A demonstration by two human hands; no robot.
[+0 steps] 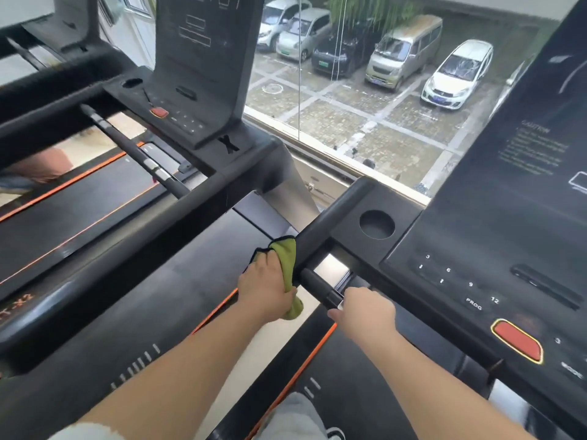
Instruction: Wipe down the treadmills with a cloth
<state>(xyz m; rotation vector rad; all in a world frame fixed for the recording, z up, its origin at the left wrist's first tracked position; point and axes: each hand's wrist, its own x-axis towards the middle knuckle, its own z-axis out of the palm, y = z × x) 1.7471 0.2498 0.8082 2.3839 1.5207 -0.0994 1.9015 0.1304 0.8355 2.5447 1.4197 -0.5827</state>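
At the outer face of the side rail [320,227] sits the green cloth [284,258], bunched under the left hand [266,287], right where the rail runs into the console of the near treadmill [476,236]. To do this stretch well, I'd say: flat pressure, long strokes along the rail, wrap the cloth round for the underside, and turn to a fresh face when it dirties. A tail of cloth dangles below the palm, worth gathering in so it doesn't drag. Now the pose: left arm reaching forward, wrist straight, fingers curled over the cloth, pinning it to the black plastic. Right hand [365,309] is wrapped round the short grip bar [317,287] just beside, likely bracing. Cup holder [377,224] and keypad [451,281] lie beyond, neither hand on them; the second treadmill [95,201] stands off to the left
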